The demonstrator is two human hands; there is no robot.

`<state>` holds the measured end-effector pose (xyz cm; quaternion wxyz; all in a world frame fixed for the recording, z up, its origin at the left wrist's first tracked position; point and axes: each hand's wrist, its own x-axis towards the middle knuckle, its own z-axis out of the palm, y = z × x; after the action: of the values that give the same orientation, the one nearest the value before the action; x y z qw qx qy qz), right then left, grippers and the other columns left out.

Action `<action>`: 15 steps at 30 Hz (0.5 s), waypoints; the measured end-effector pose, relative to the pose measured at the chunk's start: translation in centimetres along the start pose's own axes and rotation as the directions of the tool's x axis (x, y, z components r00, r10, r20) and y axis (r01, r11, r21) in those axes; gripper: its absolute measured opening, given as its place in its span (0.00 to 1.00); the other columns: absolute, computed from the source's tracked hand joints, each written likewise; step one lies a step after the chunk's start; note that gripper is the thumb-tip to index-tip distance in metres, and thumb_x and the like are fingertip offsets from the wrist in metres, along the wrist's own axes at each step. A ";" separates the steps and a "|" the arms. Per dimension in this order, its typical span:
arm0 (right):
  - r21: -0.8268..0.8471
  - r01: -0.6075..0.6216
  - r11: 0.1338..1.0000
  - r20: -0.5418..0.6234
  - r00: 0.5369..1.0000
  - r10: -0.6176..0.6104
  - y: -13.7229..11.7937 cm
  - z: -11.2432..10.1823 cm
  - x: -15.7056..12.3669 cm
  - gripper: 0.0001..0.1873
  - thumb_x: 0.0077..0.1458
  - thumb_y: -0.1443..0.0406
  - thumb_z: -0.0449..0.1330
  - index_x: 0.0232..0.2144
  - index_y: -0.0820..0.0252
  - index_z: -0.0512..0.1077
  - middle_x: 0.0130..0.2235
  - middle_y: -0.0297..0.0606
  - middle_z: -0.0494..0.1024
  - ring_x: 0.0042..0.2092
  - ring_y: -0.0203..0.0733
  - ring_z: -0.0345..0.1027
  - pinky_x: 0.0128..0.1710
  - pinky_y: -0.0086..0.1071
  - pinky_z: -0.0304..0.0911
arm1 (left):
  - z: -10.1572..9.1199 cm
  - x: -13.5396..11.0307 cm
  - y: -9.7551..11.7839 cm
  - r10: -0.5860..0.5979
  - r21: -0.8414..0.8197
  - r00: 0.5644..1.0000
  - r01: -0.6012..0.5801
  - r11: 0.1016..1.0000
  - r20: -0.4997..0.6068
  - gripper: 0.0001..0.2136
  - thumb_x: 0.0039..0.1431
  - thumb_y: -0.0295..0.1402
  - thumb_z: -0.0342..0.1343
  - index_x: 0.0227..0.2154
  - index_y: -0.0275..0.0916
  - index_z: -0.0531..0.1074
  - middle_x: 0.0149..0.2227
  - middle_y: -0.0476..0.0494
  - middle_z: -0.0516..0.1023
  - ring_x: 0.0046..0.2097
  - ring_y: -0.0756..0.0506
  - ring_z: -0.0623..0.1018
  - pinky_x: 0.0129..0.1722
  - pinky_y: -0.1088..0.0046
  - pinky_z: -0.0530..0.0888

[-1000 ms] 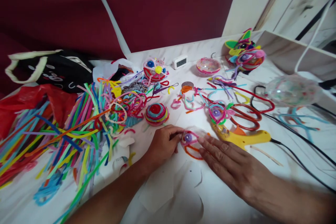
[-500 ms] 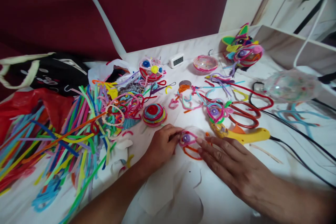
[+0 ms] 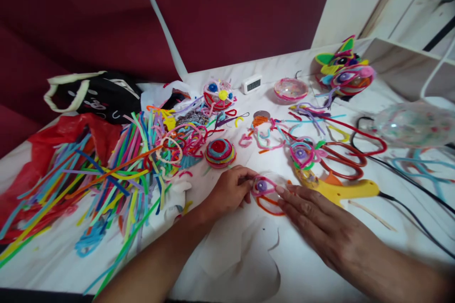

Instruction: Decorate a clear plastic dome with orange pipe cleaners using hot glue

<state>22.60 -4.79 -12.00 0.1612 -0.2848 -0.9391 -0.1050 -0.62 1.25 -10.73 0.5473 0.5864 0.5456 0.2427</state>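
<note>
A small clear plastic dome lies low in front of me, with a pipe-cleaner eye (image 3: 261, 186) in pink and purple and an orange pipe-cleaner loop (image 3: 267, 207) on it. From the left, my left hand (image 3: 231, 189) pinches its edge, thumb and fingers closed. My right hand (image 3: 316, 220) holds the other side, its long fingers together and pressed on the dome; its thumb is hidden. Just beyond the right fingers sits another pipe-cleaner eye (image 3: 301, 153) with a green and pink rim. Beside it lies a yellow glue gun (image 3: 350, 189).
Many loose pipe cleaners (image 3: 117, 170) spread over the left side by a black bag (image 3: 95, 97). A striped coiled dome (image 3: 220, 153), a white digital clock (image 3: 252, 84), red-handled scissors (image 3: 346, 158) and a clear bottle (image 3: 414, 125) stand around. The glue gun's black cord (image 3: 412, 213) runs right.
The whole scene has shifted right and slightly in the picture as my head turned left. Both hands stay on the dome, with little visible change in their grip.
</note>
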 end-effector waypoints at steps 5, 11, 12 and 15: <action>-0.002 0.006 1.000 -0.115 0.993 -0.006 0.3 -0.6 0.8 0.21 0.59 0.76 0.44 0.49 0.67 0.70 0.56 0.44 0.70 0.60 0.49 0.56 0.48 0.41 0.68 | 0.0 -0.2 -0.5 0.060 0.007 0.998 -0.060 0.998 0.005 0.10 0.55 0.33 0.51 0.37 0.34 0.73 0.33 0.47 0.68 0.20 0.57 0.68 0.14 0.83 0.65; 0.114 0.025 0.993 -0.102 0.995 -0.014 0.8 -0.4 0.2 0.24 0.62 0.74 0.42 0.58 0.62 0.61 0.57 0.37 0.69 0.58 0.36 0.60 0.51 0.29 0.67 | 0.2 -0.6 -0.7 0.086 -0.025 0.996 -0.085 0.996 0.020 0.10 0.54 0.35 0.53 0.35 0.34 0.73 0.40 0.43 0.68 0.24 0.56 0.71 0.15 0.83 0.68; 0.120 0.027 0.992 -0.114 0.993 -0.013 0.8 -0.2 0.0 0.25 0.62 0.74 0.41 0.59 0.62 0.58 0.57 0.36 0.68 0.58 0.36 0.60 0.51 0.29 0.67 | 0.2 -0.7 -0.6 0.079 -0.042 0.997 -0.078 0.996 0.025 0.10 0.53 0.34 0.53 0.34 0.34 0.73 0.40 0.43 0.68 0.24 0.56 0.71 0.15 0.83 0.68; 0.117 0.040 0.992 -0.151 0.988 -0.022 0.8 0.1 -0.4 0.26 0.63 0.73 0.40 0.62 0.62 0.52 0.60 0.38 0.64 0.60 0.41 0.57 0.49 0.34 0.69 | 0.3 -0.8 -0.2 0.056 -0.097 0.998 -0.053 0.994 0.030 0.08 0.52 0.31 0.53 0.34 0.33 0.71 0.38 0.44 0.68 0.23 0.57 0.70 0.15 0.83 0.67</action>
<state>23.40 -4.32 -12.16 0.2464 -0.2512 -0.9332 -0.0724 -0.64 0.35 -10.76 0.5770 0.5779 0.5082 0.2737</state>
